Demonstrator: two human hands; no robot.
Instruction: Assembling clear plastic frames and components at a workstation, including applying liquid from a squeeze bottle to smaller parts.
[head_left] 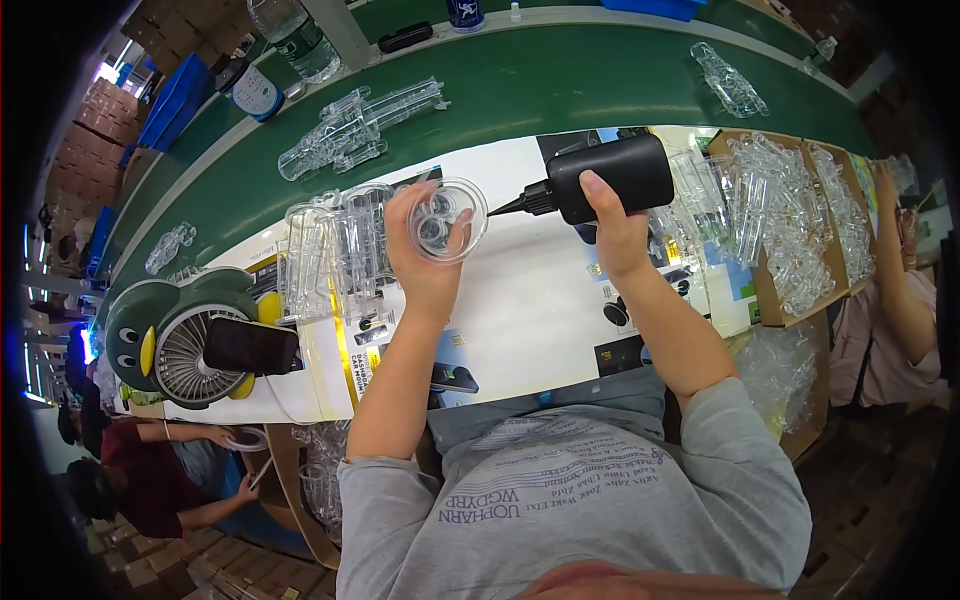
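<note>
My left hand (424, 272) is closed around a clear round plastic part (466, 195), its open circular rim facing up and smaller round shapes showing inside. My right hand (622, 240) grips a black squeeze bottle (630, 178) tipped on its side. The bottle's long tapered nozzle (510, 207) points left, its tip at or close to the clear part's rim; whether they touch I cannot tell. Beside my left hand stand several clear plastic tubular parts (335, 255) in a group. More clear parts (690, 200) lie to the right of the bottle.
A cardboard box (775, 290) of clear parts stands at right. Across the green surface (560, 75) lie a clear assembly (365, 125) and another clear part (728, 80). At left, a green fan (180, 300) has a dark phone (250, 345) against it. Other people work on both sides.
</note>
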